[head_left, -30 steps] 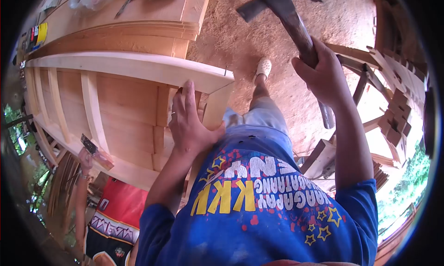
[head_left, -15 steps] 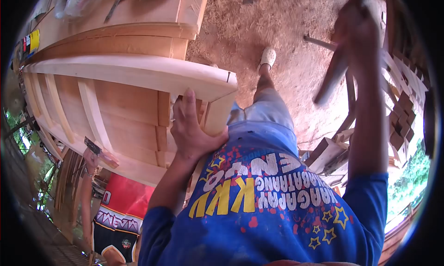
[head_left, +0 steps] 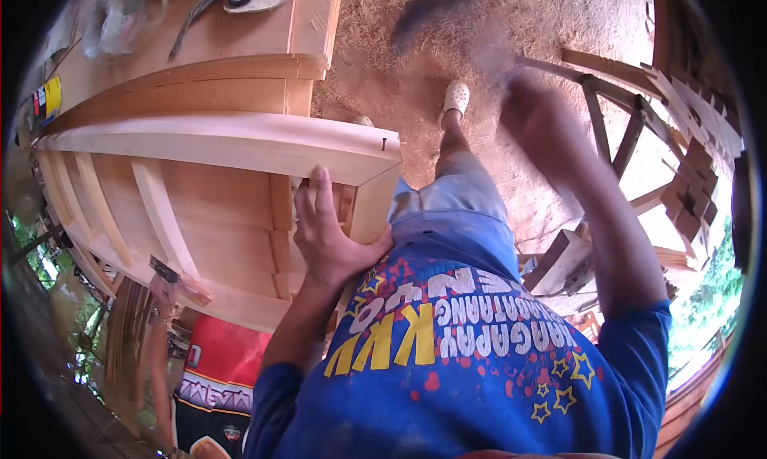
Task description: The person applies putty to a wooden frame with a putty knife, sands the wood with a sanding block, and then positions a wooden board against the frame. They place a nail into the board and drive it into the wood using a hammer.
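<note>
Head-worn view, looking down over the wearer's own blue printed shirt. The left hand (head_left: 331, 227) is clamped on the upright corner post (head_left: 370, 207) of a pale, bare-wood curved frame (head_left: 200, 195). Its fingers lie flat up the post and the thumb hooks round the near side.

Just above those fingertips, a broad curved plank of pale wood (head_left: 240, 143) caps the frame. Near the plank's end, just beyond the grip, stands a small dark nail (head_left: 383, 145). Its shank rises out of the plank's face, long axis roughly square to the board. How deep it sits is too small to tell.

Well apart from the left grip, the right hand (head_left: 543, 123) is a blur. A dark-headed hammer (head_left: 427, 15) smears away from it, its long axis running from the hand up and to the left, with the head farthest from the grip, over the sawdust floor (head_left: 383, 83). The blur hides whether the fingers are closed on the handle.

Judging from this, the step in hand is driving the nail. The next blow calls for the hammer face to meet the nail head squarely, with the left fingers below the plank's edge.

Beyond the frame, a wooden tabletop (head_left: 240, 35) carries hand tools. Below the left forearm stands another person in a red-and-black shirt (head_left: 216, 371), one hand up at the frame's far rail.
</note>
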The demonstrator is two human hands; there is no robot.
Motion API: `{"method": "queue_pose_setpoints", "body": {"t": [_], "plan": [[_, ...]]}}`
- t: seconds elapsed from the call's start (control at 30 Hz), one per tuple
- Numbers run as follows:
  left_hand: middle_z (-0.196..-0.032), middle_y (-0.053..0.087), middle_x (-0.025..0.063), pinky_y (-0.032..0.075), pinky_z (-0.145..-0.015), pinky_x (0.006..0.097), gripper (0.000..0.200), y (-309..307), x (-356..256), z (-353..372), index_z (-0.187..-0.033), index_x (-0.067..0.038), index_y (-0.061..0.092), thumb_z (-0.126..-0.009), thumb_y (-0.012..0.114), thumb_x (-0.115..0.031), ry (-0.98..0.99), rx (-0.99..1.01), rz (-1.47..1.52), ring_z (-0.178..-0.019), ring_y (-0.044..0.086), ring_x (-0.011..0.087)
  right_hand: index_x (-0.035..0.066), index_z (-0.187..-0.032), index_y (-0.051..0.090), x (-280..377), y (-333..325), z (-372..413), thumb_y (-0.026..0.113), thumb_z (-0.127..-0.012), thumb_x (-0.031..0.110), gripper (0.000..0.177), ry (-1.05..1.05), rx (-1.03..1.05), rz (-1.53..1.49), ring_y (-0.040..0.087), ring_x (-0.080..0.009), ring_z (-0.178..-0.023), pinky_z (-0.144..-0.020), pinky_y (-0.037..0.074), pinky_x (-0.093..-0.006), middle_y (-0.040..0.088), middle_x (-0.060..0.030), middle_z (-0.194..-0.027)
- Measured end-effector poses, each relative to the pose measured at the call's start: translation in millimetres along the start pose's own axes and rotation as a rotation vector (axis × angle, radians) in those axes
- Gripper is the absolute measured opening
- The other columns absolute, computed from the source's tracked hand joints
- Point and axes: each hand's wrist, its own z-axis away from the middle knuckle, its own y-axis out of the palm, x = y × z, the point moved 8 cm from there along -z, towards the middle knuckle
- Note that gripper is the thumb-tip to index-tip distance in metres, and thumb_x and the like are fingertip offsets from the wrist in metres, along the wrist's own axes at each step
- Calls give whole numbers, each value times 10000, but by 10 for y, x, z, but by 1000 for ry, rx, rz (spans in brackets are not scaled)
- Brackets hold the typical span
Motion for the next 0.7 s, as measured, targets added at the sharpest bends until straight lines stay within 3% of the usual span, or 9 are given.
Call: {"method": "queue_pose_setpoints", "body": {"t": [0.07,0.2,0.23,0.3,0.4,0.47,0.53,0.63,0.7], "plan": [[-1584,384,273,399,-1145,587,1325,32,3,35,-1632,-6,211,-615,928,-462,-29,26,-11,-1408,407,520,67,-1061,596,85,299,154,666,-912,170,194,-142,279,212,696,-458,-794,-732,533,-572,679,-246,-803],[-1591,383,270,393,-1150,586,1336,40,0,56,-1636,-9,205,-609,935,-455,-42,32,-30,-1408,407,518,30,-983,679,150,-602,-18,646,-943,173,152,-236,-389,-114,709,-305,-691,-637,539,-469,694,-169,-768],[-1591,384,270,392,-1152,583,1337,40,2,54,-1636,-9,208,-607,936,-454,-70,48,-28,-1409,407,517,16,-914,596,4,-767,-184,693,-964,151,174,-67,-372,-350,560,-119,-573,-543,437,-306,609,-26,-665],[-1589,388,270,391,-1155,579,1335,43,9,73,-1634,-9,215,-605,938,-455,-75,48,-8,-1409,407,516,35,-1009,609,-8,-1010,-194,675,-926,152,157,-123,-458,-707,623,-184,-600,-551,512,-352,622,-96,-718],[-1582,395,273,391,-1157,572,1329,47,18,46,-1630,-4,226,-605,939,-459,-27,1,22,-1407,411,517,23,-952,589,-286,-328,-54,652,-938,123,120,79,-381,-308,667,-238,-617,-602,531,-427,636,-132,-660],[-1579,398,275,391,-1159,571,1324,34,16,49,-1627,0,233,-606,939,-460,-25,16,13,-1406,413,517,27,-999,573,81,401,347,654,-908,125,157,-274,156,241,692,-366,-666,-658,527,-505,647,-223,-690],[-1594,386,268,387,-1163,576,1328,76,3,34,-1627,3,224,-608,937,-464,-24,23,-2,-1407,413,517,30,-1038,563,11,329,241,654,-901,131,193,-138,242,68,671,-438,-690,-671,503,-526,648,-265,-736],[-1612,373,255,390,-1156,586,1334,54,21,84,-1629,0,215,-610,934,-473,-38,28,-33,-1400,417,524,36,-953,602,55,-253,53,706,-947,194,189,-150,-248,-199,586,-134,-577,-570,479,-339,575,-55,-637],[-1608,375,261,397,-1149,587,1331,49,21,69,-1628,0,221,-609,935,-474,-24,17,-29,-1396,420,525,31,-944,605,-1,-486,-124,710,-953,168,173,-127,-307,-627,563,-104,-553,-560,478,-303,569,-29,-630]]}}
